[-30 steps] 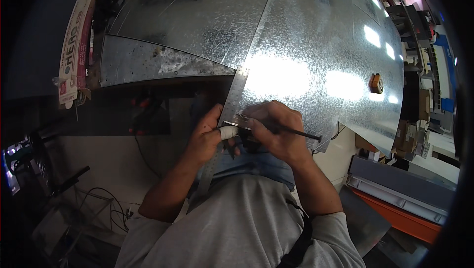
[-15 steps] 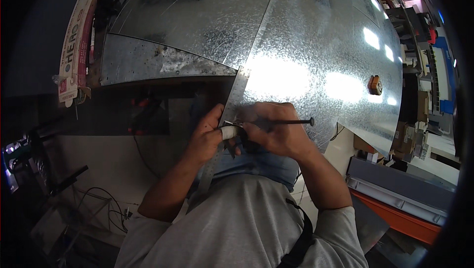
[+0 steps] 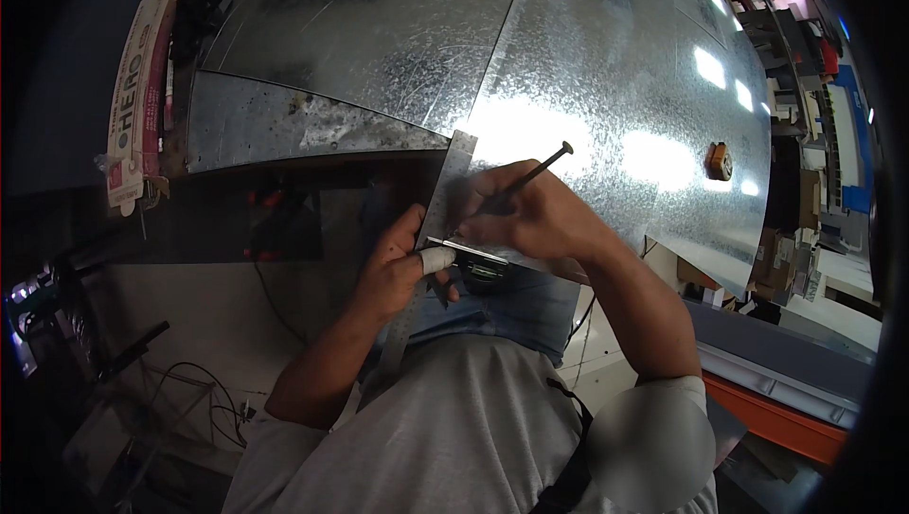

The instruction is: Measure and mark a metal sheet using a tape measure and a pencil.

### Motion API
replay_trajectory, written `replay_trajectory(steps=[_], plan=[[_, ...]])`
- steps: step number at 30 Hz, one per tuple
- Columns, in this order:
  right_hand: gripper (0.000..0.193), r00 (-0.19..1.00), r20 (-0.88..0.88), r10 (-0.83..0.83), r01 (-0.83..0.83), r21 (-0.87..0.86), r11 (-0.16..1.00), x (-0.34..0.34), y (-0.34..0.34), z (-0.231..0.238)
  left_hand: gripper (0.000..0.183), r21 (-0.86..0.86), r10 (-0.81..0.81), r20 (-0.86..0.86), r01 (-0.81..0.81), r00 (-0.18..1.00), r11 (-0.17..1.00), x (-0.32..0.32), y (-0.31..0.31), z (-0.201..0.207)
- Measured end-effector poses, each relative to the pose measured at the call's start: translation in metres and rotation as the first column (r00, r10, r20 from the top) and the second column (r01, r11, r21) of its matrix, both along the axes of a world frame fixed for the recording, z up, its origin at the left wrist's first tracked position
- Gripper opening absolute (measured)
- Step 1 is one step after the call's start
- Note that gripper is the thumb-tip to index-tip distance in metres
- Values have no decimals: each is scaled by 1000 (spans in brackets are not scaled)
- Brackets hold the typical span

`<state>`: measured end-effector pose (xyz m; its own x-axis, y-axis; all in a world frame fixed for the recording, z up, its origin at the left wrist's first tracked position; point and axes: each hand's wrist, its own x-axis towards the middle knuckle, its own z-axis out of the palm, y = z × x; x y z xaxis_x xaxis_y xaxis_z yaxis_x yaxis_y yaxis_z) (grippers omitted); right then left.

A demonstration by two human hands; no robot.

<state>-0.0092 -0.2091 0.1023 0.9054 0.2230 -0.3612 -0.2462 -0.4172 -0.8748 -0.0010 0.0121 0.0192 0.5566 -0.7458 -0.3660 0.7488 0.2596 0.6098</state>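
Ruler (image 3: 445, 187): its far part seems to lie along the left edge of the big metal sheet (image 3: 587, 60); its near end reaches toward the shirt (image 3: 454, 419). A slack hold could let it swivel off that edge.
Left hand (image 3: 393, 268): of the two hands, this one is grasping the ruler partway along. The dark metal piece (image 3: 486, 270), just right of the ruler, seems pinched in the same hold; minding two thin parts at once could let either slip out of line.
Finger wrap (image 3: 436, 259): on the left hand, at the ruler; its bulk might dull the feel and make the press uneven.
Right hand (image 3: 530, 216): clenched around the dark rod (image 3: 544, 165), just right of the ruler.
Rod tip: hidden by the fingers near the ruler, so I cannot tell whether it touches metal. Too hard a push could make it skid across the ruler into the left hand.
Glare (image 3: 530, 126): on the sheet, right of the ruler; it could hide fine detail and cause a misreading.
Tape measure (image 3: 720, 162): on the sheet, well right of the ruler; it could slide if the sheet tips.
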Motion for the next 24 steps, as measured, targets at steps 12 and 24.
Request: replay_trajectory(steps=[12, 24], plan=[[7, 962, 177, -208, 219, -46, 975, -27, -2, 13, 20, -1, -2, 39, 2, 999, 1000, 1, -2, 2], [8, 973, 136, -188, 185, 33, 982, -26, 16, -1, 23, -27, 4, 38, -3, 999, 1000, 0, -1, -2]])
